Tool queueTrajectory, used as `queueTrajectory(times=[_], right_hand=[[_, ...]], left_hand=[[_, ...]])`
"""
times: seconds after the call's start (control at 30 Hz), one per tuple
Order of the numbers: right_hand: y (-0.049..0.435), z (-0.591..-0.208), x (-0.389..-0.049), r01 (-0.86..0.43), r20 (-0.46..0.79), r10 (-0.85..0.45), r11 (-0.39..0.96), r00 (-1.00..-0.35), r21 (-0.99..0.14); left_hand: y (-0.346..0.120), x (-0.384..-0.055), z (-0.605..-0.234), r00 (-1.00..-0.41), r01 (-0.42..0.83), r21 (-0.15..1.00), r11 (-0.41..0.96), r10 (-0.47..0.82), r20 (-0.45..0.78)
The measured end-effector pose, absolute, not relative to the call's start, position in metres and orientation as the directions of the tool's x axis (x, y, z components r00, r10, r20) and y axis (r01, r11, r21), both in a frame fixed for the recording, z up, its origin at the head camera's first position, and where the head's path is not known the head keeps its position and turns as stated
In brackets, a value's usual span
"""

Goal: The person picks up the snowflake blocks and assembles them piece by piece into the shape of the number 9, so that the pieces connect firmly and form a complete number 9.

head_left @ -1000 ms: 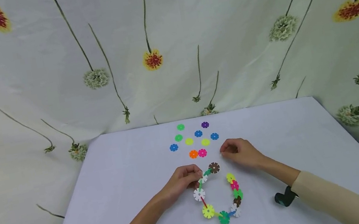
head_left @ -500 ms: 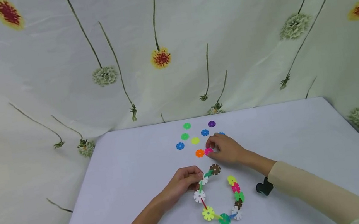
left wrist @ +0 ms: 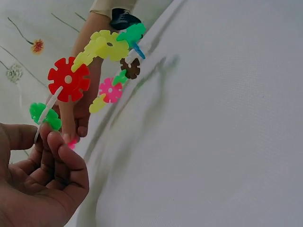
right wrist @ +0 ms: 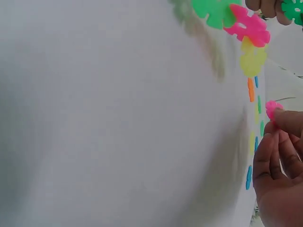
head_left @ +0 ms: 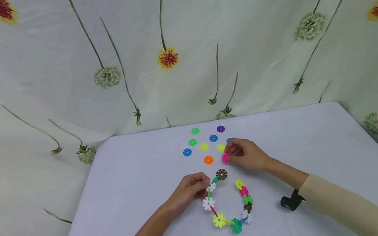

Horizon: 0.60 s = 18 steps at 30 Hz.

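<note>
My left hand (head_left: 188, 188) pinches a white notched disc (head_left: 211, 186) in a chain of interlocking plastic discs (head_left: 219, 221). The chain curves into a ring with a gap at its far right, between a brown disc (head_left: 222, 174) and a yellow disc (head_left: 239, 184). In the left wrist view the chain hangs from thumb and fingertips, a red disc (left wrist: 68, 79) near them. My right hand (head_left: 248, 154) pinches a pink notched disc (right wrist: 271, 109) between thumb and forefinger, just beyond the gap. Part of this disc is hidden by the fingertips.
Beyond the hands, loose discs lie on the white table (head_left: 137, 163): an orange disc (head_left: 208, 160), a purple disc (head_left: 221, 128), and several blue, green and yellow ones. The right hand partly covers a blue disc (head_left: 229, 140). A flowered cloth (head_left: 258, 41) hangs behind the table.
My right hand has reached left to the pink disc, taken hold of it and drawn it right, away from the orange disc. The left hand keeps its grip on the chain.
</note>
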State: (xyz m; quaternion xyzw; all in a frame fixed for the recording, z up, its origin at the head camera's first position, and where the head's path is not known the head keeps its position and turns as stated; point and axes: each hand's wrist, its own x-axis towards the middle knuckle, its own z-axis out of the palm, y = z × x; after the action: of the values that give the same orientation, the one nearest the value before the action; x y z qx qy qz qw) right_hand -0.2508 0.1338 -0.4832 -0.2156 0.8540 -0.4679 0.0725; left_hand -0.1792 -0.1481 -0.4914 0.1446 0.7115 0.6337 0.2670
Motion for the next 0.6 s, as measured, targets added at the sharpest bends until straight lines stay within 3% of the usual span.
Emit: queueTrajectory(times=[0.3, 0.6], right_hand=[[0.164, -0.468, -0.224, -0.291, 0.077, -0.487, 0.379, -0.87, -0.878], [0.165, -0.465, -0.204, -0.327, 0.11, -0.549, 0.315, -0.828, -0.891]], left_hand=[[-0.144, -0.18, -0.489, -0.819, -0.136, 0.978, 0.157, 0.538, -0.2], [-0.135, -0.18, -0.488, -0.821, -0.132, 0.979, 0.157, 0.537, -0.196]])
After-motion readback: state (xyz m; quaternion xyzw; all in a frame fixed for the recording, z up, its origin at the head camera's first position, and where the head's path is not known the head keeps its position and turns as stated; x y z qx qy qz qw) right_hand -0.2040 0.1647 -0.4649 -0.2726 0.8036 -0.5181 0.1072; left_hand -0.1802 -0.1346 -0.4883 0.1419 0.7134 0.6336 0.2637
